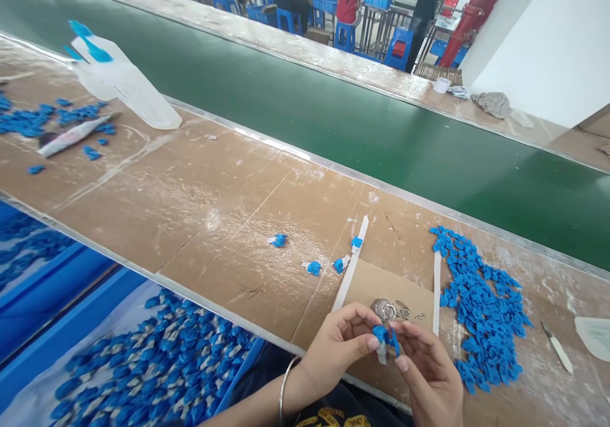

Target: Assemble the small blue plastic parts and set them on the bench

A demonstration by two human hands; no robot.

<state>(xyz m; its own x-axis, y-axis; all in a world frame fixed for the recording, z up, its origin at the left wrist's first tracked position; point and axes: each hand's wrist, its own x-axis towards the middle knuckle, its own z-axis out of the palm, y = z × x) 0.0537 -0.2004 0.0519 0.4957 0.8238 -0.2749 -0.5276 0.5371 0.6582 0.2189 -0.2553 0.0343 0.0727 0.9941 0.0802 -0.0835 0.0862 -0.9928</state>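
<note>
My left hand [340, 345] pinches a small blue piece with a whitish tab [382, 338] between thumb and fingers. Close against it, my right hand [426, 366] grips a thin blue piece [395, 343]; whether the two pieces are joined I cannot tell. Just beyond my fingers, a small round clear container [382, 308] and some metal rings [403, 311] lie on a cardboard sheet [381, 277]. Several blue pieces with white tabs, one of them a loose piece [313, 268], lie to the left. A large pile of small blue parts [481, 312] spreads to the right.
A blue bin [112, 290] full of blue-and-white pieces stands below the table edge at left. Beyond the cardboard-covered table [190, 185] runs a green conveyor belt [305, 115]. A white-handled blade [557, 349] lies at right. People and blue stools [345, 36] are in the background.
</note>
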